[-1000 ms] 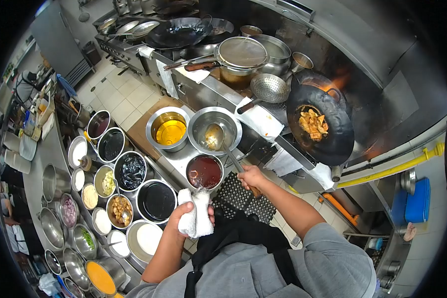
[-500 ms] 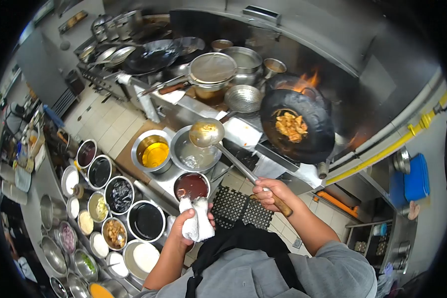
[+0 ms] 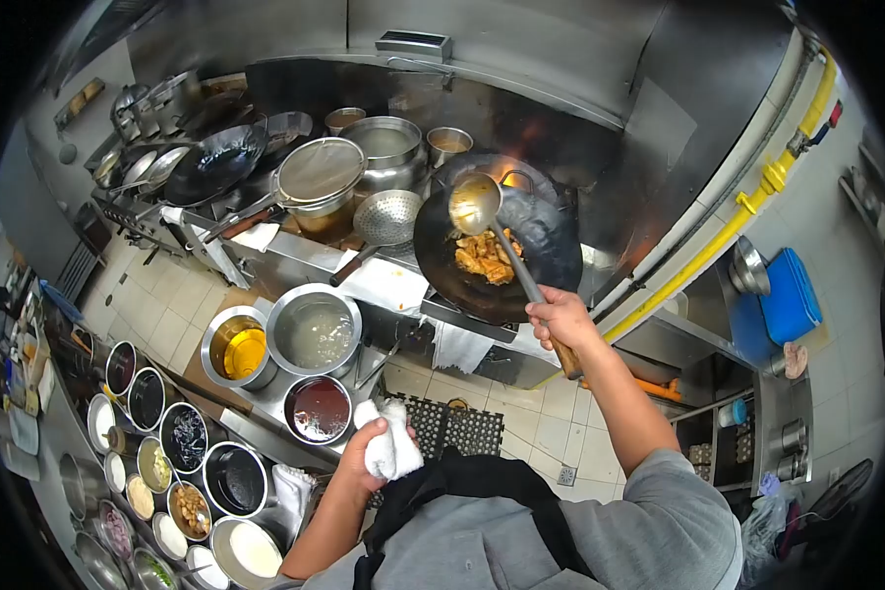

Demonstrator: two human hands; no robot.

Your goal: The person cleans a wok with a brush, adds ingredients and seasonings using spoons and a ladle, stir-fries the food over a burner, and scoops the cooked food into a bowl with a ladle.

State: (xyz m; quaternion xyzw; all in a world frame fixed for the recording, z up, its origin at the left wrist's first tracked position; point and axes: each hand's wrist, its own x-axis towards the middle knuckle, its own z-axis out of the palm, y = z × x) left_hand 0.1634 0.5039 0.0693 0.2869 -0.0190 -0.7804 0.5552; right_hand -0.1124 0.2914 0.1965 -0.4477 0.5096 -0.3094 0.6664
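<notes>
My right hand (image 3: 559, 320) is closed round the wooden end of a long-handled ladle (image 3: 536, 285). The ladle's bowl hangs over the black wok (image 3: 551, 236), above and left of browned food pieces (image 3: 486, 258). Whether the bowl touches the wok I cannot tell. Flames (image 3: 517, 171) show at the wok's far edge. My left hand (image 3: 369, 454) grips a folded white towel (image 3: 393, 441) in front of my apron. Just beyond the towel stands a pot of dark red sauce (image 3: 319, 408).
A pot of yellow oil (image 3: 243, 352) and a pot of cloudy liquid (image 3: 313, 329) stand ahead on the left. A perforated skimmer (image 3: 387, 217) and a mesh strainer (image 3: 320, 169) rest by the stove. Several ingredient containers line the left counter. A yellow pipe (image 3: 703, 256) runs along the right.
My right hand has carried the ladle from above the pots to over the wok. My left hand still grips the towel. The camera view has swung to the right.
</notes>
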